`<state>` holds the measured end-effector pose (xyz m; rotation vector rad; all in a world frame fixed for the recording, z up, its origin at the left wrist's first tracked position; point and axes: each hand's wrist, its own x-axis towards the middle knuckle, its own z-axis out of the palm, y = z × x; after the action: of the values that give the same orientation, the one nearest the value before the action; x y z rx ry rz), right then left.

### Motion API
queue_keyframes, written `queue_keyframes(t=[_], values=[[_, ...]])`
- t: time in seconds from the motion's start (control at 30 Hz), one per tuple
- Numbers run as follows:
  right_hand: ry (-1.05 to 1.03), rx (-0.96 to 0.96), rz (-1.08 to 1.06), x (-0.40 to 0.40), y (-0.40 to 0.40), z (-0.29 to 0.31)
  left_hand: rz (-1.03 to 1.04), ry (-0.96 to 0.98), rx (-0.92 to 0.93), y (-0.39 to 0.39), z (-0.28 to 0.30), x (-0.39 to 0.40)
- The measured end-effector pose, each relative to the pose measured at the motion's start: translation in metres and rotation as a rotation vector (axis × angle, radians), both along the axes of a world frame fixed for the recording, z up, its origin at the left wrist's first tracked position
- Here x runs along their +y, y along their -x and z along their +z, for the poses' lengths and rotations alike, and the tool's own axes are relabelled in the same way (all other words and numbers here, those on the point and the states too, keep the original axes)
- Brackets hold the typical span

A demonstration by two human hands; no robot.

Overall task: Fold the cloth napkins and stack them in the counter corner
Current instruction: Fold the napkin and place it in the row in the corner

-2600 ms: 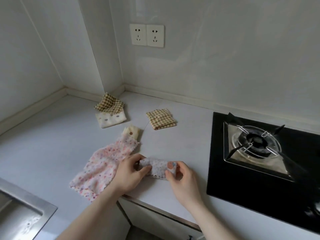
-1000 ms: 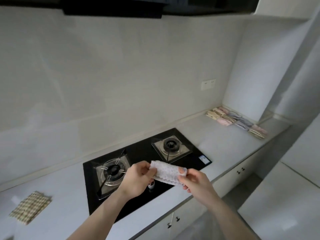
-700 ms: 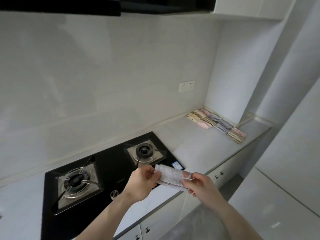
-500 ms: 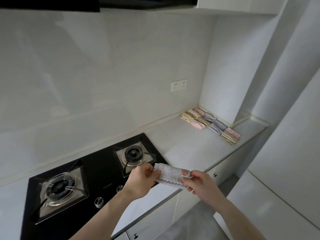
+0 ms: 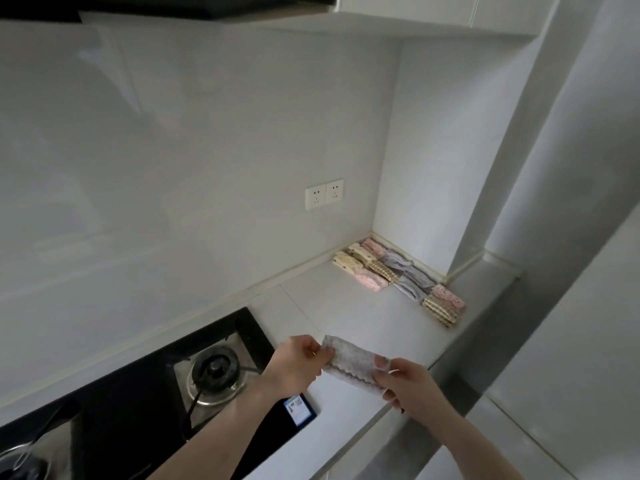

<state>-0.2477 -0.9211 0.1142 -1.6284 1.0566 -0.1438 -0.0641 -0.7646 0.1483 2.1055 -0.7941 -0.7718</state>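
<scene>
A folded pale lilac napkin (image 5: 349, 365) with a scalloped edge hangs in the air over the counter's front edge. My left hand (image 5: 294, 367) pinches its left end and my right hand (image 5: 407, 388) pinches its right end. Several folded napkins (image 5: 398, 278) in pink, grey and checked cloth lie in rows in the far right counter corner, against the wall.
A black gas hob (image 5: 166, 393) with a burner (image 5: 214, 370) fills the counter to the left. Pale counter (image 5: 346, 306) lies between the hob and the corner. A double socket (image 5: 323, 194) sits on the back wall. A grey column (image 5: 554, 168) rises at right.
I carried the folded napkin from the left counter, where unfolded napkins lay, rightward past the hob. The view turned right and the corner rows have come closer.
</scene>
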Motion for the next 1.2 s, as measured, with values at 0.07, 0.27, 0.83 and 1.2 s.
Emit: queue_keyframes(t=[0.07,0.27,0.83,1.2], values=[[-0.013,-0.017,-0.038,-0.020,-0.008,-0.003,-0.045,-0.026,0.013,-0.013,-0.001,-0.024],[-0.092,-0.060,-0.178,-0.081,-0.026,-0.022,-0.089,-0.110,0.026,-0.045,-0.010,-0.089],[-0.356,0.074,-0.466,-0.286,-0.076,-0.133,-0.050,-0.257,-0.102,-0.109,-0.059,-0.210],[-0.153,0.300,-0.277,-0.383,-0.135,-0.201,0.073,-0.304,-0.084,-0.110,-0.077,-0.251]])
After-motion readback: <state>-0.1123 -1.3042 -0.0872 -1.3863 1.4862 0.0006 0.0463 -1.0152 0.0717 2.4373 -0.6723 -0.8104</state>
